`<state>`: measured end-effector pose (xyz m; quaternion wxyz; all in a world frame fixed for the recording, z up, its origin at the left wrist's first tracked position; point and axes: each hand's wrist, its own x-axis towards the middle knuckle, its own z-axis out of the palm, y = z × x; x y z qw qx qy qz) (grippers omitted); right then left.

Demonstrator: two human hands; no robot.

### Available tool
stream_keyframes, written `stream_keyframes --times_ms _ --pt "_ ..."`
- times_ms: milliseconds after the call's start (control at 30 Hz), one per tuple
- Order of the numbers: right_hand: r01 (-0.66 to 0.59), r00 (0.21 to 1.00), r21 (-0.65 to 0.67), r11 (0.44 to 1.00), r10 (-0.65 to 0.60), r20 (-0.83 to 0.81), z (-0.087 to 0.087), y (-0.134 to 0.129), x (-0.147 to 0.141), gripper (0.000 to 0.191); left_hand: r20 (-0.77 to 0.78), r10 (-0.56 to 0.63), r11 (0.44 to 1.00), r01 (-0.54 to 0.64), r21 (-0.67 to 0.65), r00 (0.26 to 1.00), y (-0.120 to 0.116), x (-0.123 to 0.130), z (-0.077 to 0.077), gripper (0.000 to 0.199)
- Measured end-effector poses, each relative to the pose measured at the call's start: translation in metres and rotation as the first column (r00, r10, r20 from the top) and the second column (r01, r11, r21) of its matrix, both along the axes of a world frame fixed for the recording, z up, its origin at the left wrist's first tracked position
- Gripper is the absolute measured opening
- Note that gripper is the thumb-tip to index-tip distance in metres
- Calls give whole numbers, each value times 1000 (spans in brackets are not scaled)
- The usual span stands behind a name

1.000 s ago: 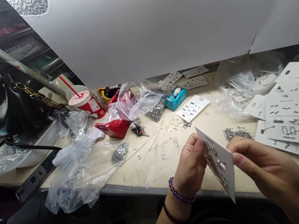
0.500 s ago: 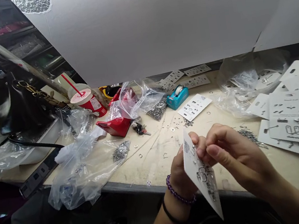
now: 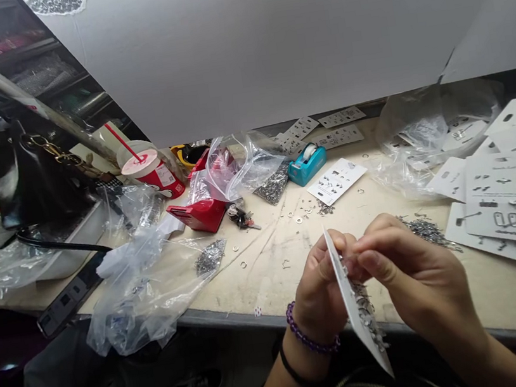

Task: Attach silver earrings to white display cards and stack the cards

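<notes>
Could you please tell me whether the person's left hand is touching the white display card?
Touching: the head view shows the left hand holding the white display card by its edge.

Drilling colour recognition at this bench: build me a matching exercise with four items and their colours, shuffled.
Items:
1. Tape dispenser
2. Straw
3. Bead bracelet
4. Card

Colours:
A. White
B. Purple
C. Teal
D. Red

Pairs: 1-C, 2-D, 3-B, 4-A
</notes>
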<state>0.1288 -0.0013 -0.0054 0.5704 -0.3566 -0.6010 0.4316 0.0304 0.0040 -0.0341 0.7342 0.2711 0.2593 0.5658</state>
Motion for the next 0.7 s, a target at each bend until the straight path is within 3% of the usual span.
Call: stream_keyframes --times_ms 233,433,700 --pt "34 998 21 999 -35 53 3 0 -1 11 207 -56 997 64 -33 977 -1 0 -7 29" --pt "57 994 58 997 -63 95 3 -1 -1 10 191 -54 998 61 -31 980 -1 -1 4 36" --pt "88 978 139 986 -112 175 1 -2 1 10 193 -77 997 76 13 978 0 -1 6 44"
